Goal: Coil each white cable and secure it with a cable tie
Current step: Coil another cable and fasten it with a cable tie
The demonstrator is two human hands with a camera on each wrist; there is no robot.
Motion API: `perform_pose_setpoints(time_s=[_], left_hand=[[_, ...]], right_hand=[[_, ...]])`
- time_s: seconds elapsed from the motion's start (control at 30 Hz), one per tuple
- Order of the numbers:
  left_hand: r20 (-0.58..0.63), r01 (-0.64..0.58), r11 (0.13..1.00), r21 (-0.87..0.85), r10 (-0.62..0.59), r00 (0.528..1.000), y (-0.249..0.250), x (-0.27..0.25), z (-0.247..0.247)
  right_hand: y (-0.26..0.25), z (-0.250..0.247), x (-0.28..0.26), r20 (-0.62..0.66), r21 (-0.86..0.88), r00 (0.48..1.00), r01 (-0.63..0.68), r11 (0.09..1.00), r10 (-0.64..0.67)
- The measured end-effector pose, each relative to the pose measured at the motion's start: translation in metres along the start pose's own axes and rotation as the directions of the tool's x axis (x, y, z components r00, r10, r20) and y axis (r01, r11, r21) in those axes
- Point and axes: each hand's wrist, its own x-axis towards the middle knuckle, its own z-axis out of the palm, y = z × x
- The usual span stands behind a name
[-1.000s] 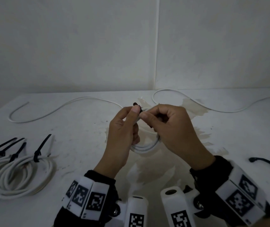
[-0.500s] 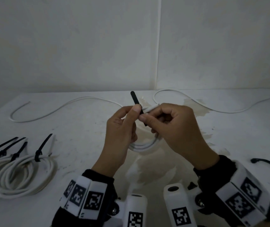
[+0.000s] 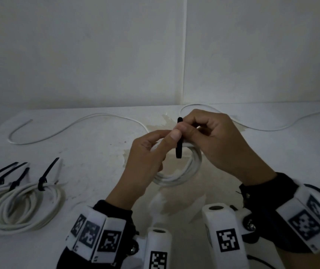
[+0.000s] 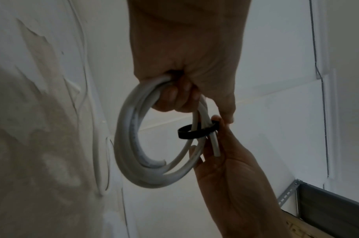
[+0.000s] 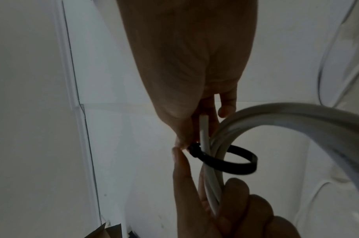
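Item: coiled white cable (image 3: 176, 177), several small loops, held above the middle of the white surface (image 3: 97, 152), not resting on it. Left hand (image 3: 147, 160): grip closed, fingers curled round the gathered strands at the top of the coil, thumb tip against the tie. Right hand (image 3: 219, 144): grip closed, thumb and forefinger pinching the black cable tie (image 3: 179, 140) where it crosses the strands. Tie: in the left wrist view it forms a loose open ring (image 4: 195, 131) around the strands just below the left fingers, not drawn tight; its free tail stands upright between the two hands in the head view. One cut end of the cable hangs just below the ring. Near left corner of the surface: finished cable coils (image 3: 25, 206), lying overlapped, each bound with a black tie (image 3: 46, 175) whose tail points toward the far edge. Along the far edge: a loose white cable (image 3: 73, 124) on the left and another loose white cable (image 3: 271, 129) on the right, both uncoiled. Middle of the surface: worn, discoloured patches.
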Motion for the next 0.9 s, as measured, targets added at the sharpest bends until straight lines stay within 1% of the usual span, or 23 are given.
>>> perform_pose_setpoints(time_s=[0.13,0.23,0.3,0.4,0.5,0.53,0.57,0.63,0.67,0.7,0.8,0.9], left_hand=[[-0.041,0.003,1.0,0.011,-0.002,0.999,-0.001,0.001,0.002],[-0.037,0.007,1.0,0.006,-0.006,0.999,-0.004,0.001,0.002],[-0.021,0.006,1.0,0.011,-0.006,1.0,-0.006,-0.001,0.004],[0.027,0.009,1.0,0.007,-0.009,1.0,-0.006,-0.003,0.01],[0.042,0.002,1.0,0.017,-0.003,0.999,-0.003,-0.005,0.011],[0.036,0.002,1.0,0.017,-0.003,0.999,-0.001,-0.005,0.009],[0.026,0.001,1.0,0.015,-0.002,1.0,0.001,-0.004,0.007],[0.003,0.0,1.0,0.009,0.0,1.0,0.006,-0.004,0.004],[-0.003,-0.001,1.0,0.0,0.001,1.0,0.008,-0.005,0.003],[-0.006,0.001,1.0,-0.009,-0.001,1.0,0.01,-0.005,0.005],[-0.025,0.028,0.999,-0.027,-0.029,0.999,0.011,-0.005,0.011],[-0.029,0.051,0.998,-0.027,-0.052,0.998,0.008,-0.007,0.015]], right_hand=[[-0.002,-0.001,-0.001,0.01,-0.026,0.999,0.031,0.999,-0.031],[-0.002,0.001,-0.002,0.0,-0.09,1.0,0.025,0.996,-0.025],[-0.003,-0.002,-0.001,-0.047,-0.109,0.999,-0.012,0.994,0.007],[-0.007,-0.008,0.001,-0.177,-0.025,0.982,-0.07,0.997,0.065],[-0.011,-0.006,0.001,-0.262,0.069,0.963,-0.048,0.996,0.064],[-0.012,-0.004,0.001,-0.256,0.097,0.964,-0.041,0.994,0.065],[-0.013,-0.002,0.0,-0.222,0.128,0.973,-0.036,0.991,0.064],[-0.015,0.0,0.0,-0.101,0.179,0.993,-0.038,0.983,0.057],[-0.016,0.0,-0.001,-0.059,0.183,0.997,-0.033,0.983,0.044],[-0.016,0.0,-0.001,-0.045,0.173,0.999,-0.019,0.985,0.028],[-0.016,-0.002,-0.001,-0.063,0.133,0.998,0.012,0.991,-0.004],[-0.015,-0.003,-0.002,-0.099,0.059,0.995,-0.019,0.998,0.025]])
